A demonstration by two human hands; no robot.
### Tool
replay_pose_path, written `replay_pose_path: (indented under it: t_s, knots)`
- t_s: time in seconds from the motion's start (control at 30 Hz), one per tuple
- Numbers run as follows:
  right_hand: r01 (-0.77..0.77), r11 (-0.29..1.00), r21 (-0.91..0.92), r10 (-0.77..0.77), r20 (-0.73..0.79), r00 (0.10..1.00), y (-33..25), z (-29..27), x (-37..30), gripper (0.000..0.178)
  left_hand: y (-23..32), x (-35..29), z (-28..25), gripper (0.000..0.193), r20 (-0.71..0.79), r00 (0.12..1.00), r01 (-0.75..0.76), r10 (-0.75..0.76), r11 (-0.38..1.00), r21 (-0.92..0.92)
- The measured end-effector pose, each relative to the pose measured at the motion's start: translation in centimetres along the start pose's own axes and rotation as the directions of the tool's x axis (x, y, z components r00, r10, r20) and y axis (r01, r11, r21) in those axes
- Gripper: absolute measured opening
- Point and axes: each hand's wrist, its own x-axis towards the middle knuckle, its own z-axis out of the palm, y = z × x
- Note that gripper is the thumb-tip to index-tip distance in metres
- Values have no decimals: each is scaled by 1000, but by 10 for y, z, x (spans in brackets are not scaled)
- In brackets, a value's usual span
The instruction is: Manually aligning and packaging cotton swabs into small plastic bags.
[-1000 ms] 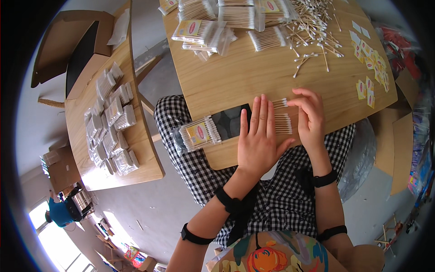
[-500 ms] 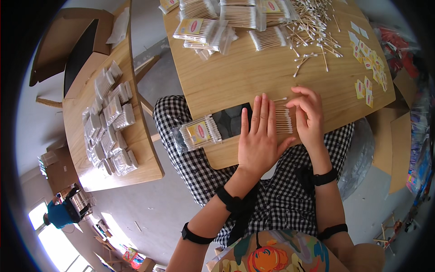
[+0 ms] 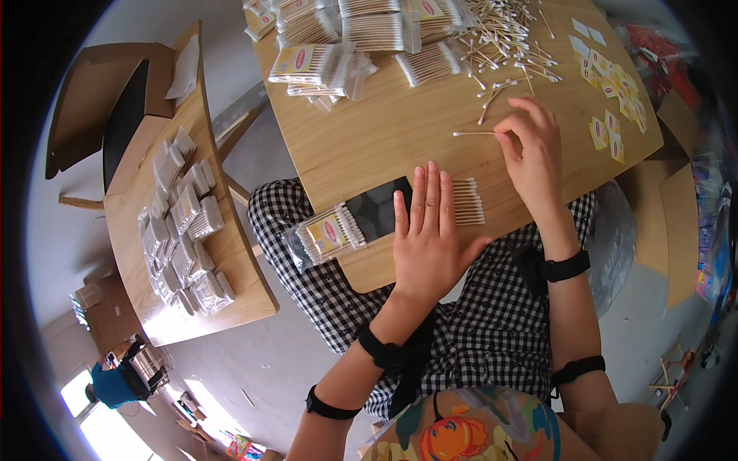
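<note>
My left hand (image 3: 430,223) lies flat, fingers stretched out, over a row of cotton swabs (image 3: 469,203) whose white tips stick out beyond its right side. Just left of it is a dark flat panel (image 3: 378,209), and then a clear bag of swabs with a yellow card (image 3: 330,233) at the table's edge. Raised to the right, my right hand (image 3: 532,150) pinches one end of a single cotton swab (image 3: 472,134), which points left above the wooden table. What lies beneath my left palm is hidden.
At the far side of the table (image 3: 346,142) are stacked filled swab bags (image 3: 373,34) and a loose swab heap (image 3: 507,34). Yellow cards (image 3: 615,81) lie far right. A second table (image 3: 238,296) at left bears more bags (image 3: 184,223). A person (image 3: 115,384) is in the background.
My right hand has moved up and away from the row, and a single swab now shows between its fingertips. My left hand stays flat. The whole view has shifted slightly.
</note>
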Motion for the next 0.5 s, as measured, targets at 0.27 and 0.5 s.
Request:
replay_pose_path:
  t_s: [0.27, 0.5]
  knots:
    - [-143, 981, 129, 146, -12, 989, -6, -16, -36, 26, 3, 0, -7, 111, 115, 993, -17, 6, 996, 92]
    - [-176, 964, 199, 179, 3, 984, -31, -12, -36, 33, -1, -13, -34, 81, 18, 988, 154, -156, 940, -304]
